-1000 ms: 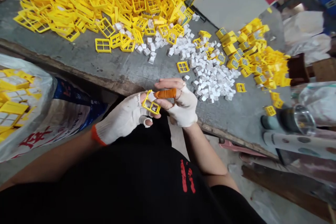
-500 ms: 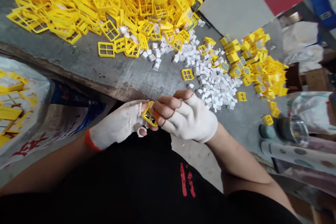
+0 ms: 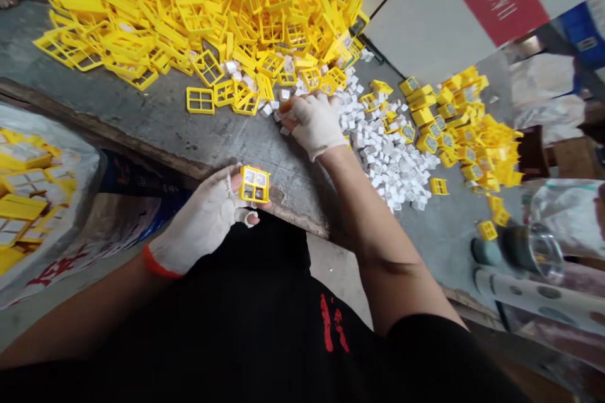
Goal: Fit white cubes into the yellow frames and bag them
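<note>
My left hand (image 3: 203,217), in a white fingerless glove with an orange cuff, is closed on a small yellow window frame (image 3: 255,184). White pieces fill its upper two panes; the lower two look see-through. Over the table, my right hand (image 3: 316,123), gloved too, reaches down at the left edge of a heap of small white blocks (image 3: 394,160). Orange covers one of its fingertips. Its fingers are bent together among the blocks, and whatever they pinch, if anything, is hidden.
A large heap of yellow window frames (image 3: 189,19) covers the back left of the grey table (image 3: 155,116). Yellow pieces with grey-white panes (image 3: 472,132) are piled at the right, near a clear cup (image 3: 543,252). A sack of yellow parts (image 3: 33,201) stands at the left.
My right hand has left the yellow window frame and moved up and forward to the white blocks. My left hand has shifted slightly left and up, turning the frame to face me.
</note>
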Demonstrator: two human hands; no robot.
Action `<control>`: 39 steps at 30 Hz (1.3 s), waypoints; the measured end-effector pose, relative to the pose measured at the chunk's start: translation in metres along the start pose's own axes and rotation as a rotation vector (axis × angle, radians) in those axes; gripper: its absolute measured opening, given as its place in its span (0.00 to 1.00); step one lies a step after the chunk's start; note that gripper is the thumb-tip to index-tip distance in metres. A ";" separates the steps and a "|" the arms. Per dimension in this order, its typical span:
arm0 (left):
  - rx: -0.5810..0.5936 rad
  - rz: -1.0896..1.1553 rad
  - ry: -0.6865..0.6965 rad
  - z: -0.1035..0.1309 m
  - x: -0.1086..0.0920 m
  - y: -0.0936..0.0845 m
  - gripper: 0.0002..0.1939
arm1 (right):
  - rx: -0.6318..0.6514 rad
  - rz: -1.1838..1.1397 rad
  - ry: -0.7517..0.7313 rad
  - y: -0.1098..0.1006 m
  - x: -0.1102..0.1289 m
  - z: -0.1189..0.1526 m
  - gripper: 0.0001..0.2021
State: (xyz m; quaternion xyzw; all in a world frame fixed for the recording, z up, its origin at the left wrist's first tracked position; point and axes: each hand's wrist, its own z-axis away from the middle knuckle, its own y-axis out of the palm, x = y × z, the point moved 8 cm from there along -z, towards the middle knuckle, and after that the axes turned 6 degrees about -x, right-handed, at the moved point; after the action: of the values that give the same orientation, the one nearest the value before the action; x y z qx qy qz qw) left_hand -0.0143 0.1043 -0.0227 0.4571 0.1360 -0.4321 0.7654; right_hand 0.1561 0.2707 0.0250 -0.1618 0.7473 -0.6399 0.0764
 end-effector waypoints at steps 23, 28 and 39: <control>0.099 -0.171 -0.123 0.015 0.042 0.020 0.24 | -0.290 -0.413 -0.356 -0.041 0.056 0.212 0.16; 0.091 -0.194 -0.127 0.014 0.053 0.035 0.32 | -0.276 -0.257 0.160 -0.050 -0.052 0.214 0.15; 0.072 -0.210 -0.028 0.013 0.051 0.044 0.27 | -0.074 -0.047 0.422 -0.027 -0.102 0.146 0.06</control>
State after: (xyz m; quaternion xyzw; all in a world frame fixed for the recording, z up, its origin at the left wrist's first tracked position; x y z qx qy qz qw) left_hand 0.0476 0.0753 -0.0203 0.4615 0.1568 -0.5209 0.7008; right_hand 0.3020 0.1661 0.0174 -0.0444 0.7659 -0.6331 -0.1028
